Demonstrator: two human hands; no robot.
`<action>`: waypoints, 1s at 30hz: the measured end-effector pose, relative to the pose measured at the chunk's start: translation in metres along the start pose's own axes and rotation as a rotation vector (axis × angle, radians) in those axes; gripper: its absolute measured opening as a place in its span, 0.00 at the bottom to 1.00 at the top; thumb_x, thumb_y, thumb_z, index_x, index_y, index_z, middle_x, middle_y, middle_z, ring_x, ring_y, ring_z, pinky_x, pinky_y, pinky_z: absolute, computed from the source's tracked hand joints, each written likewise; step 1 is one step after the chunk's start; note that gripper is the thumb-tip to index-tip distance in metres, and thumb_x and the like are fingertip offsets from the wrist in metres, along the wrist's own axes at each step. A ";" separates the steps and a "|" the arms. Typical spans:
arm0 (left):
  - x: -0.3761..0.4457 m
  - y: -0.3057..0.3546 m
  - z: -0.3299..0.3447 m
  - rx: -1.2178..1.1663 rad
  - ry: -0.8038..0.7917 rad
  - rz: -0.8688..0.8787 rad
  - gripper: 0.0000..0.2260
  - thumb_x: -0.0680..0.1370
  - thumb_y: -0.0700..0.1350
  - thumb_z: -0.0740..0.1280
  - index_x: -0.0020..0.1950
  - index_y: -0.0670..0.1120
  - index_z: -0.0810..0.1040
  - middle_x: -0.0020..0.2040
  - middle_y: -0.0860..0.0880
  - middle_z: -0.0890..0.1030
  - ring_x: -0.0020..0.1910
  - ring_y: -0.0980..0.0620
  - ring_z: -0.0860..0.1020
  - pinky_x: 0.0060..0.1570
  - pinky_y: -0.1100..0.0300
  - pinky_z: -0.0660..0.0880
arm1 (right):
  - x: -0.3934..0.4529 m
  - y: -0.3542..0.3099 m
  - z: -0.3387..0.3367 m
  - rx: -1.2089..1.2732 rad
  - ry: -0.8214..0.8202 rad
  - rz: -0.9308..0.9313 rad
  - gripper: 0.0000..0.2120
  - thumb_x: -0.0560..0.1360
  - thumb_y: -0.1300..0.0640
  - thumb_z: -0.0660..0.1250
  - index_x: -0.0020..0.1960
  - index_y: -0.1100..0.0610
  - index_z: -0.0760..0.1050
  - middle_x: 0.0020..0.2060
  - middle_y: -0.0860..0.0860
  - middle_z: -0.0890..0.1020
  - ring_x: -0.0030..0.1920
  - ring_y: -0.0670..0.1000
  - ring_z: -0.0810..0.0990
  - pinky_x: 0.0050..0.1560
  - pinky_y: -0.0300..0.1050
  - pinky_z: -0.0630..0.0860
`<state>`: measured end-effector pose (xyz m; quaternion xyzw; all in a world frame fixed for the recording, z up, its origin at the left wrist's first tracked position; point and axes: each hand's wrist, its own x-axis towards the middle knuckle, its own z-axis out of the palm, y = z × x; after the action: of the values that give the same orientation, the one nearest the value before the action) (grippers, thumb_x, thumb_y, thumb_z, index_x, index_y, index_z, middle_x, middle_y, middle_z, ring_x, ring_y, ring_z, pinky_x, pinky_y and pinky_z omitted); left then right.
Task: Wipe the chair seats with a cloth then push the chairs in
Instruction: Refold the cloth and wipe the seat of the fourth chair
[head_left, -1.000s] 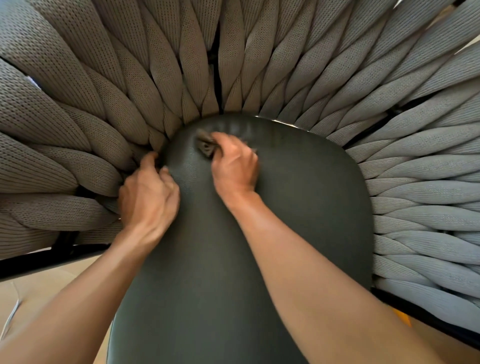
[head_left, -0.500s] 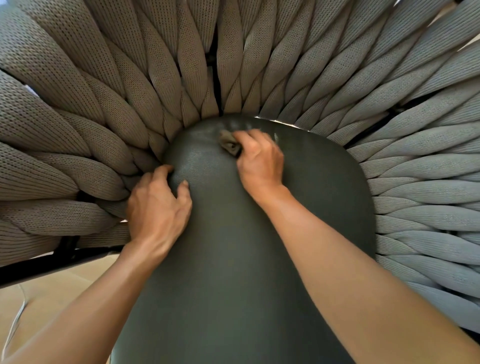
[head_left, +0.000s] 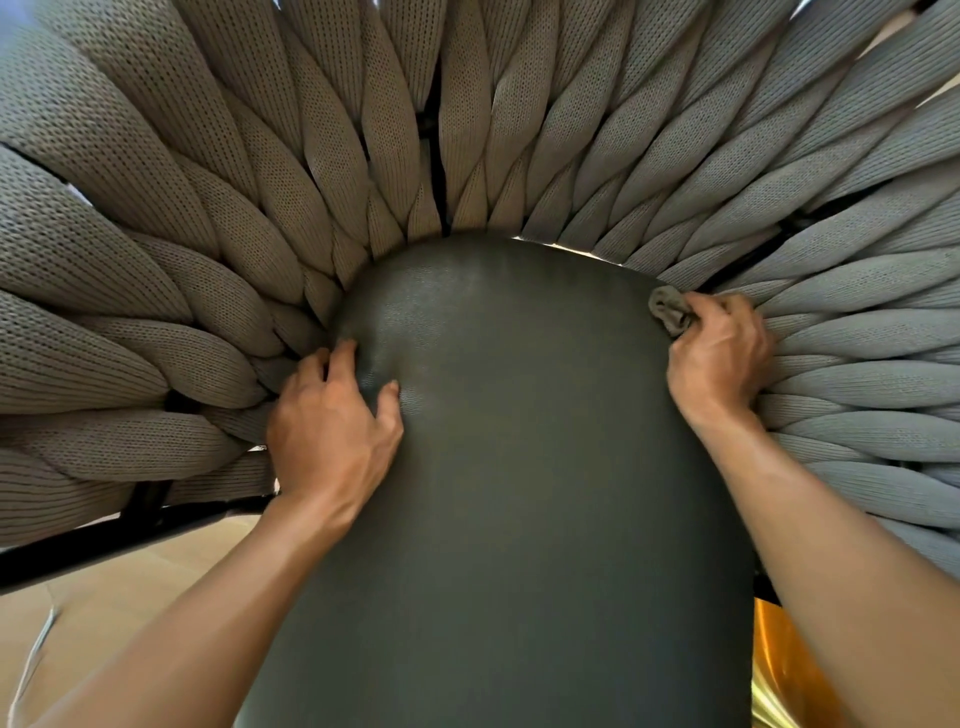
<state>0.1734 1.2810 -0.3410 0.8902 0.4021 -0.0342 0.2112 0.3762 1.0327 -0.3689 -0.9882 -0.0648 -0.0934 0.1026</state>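
A right hand (head_left: 719, 353) grips a bunched cloth (head_left: 670, 310) at the dark seat's (head_left: 519, 467) far right edge; the left hand (head_left: 332, 431) presses spread fingers on its left edge.

Tan floor (head_left: 130, 582), pale cord (head_left: 36, 654) lying across.

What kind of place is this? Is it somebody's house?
Hard to say for sure: probably a lounge or patio. All that shows is a chair with a dark seat cushion, a back of fat woven straps, and pale flooring underneath.
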 end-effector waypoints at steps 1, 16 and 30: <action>0.001 0.000 -0.001 0.009 -0.006 0.001 0.25 0.74 0.53 0.68 0.68 0.44 0.72 0.59 0.38 0.76 0.57 0.36 0.75 0.53 0.47 0.72 | -0.001 -0.008 0.002 0.049 0.009 0.036 0.18 0.70 0.68 0.61 0.56 0.57 0.81 0.48 0.61 0.79 0.48 0.64 0.75 0.48 0.54 0.70; 0.009 -0.003 -0.007 -0.020 -0.050 -0.002 0.23 0.74 0.53 0.67 0.67 0.46 0.72 0.59 0.39 0.78 0.55 0.36 0.76 0.52 0.49 0.71 | -0.038 -0.226 0.036 0.409 -0.112 -0.208 0.16 0.67 0.66 0.67 0.51 0.53 0.83 0.42 0.56 0.82 0.42 0.61 0.79 0.38 0.49 0.73; 0.002 -0.004 0.001 0.070 -0.095 0.070 0.31 0.74 0.62 0.63 0.71 0.46 0.66 0.61 0.37 0.76 0.56 0.36 0.75 0.55 0.48 0.72 | -0.003 -0.145 0.041 0.140 0.004 -0.404 0.12 0.67 0.65 0.66 0.47 0.55 0.82 0.41 0.55 0.80 0.40 0.61 0.77 0.36 0.49 0.74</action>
<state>0.1717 1.2846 -0.3439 0.9080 0.3587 -0.0828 0.2000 0.3590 1.1825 -0.3813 -0.9454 -0.2677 -0.1095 0.1502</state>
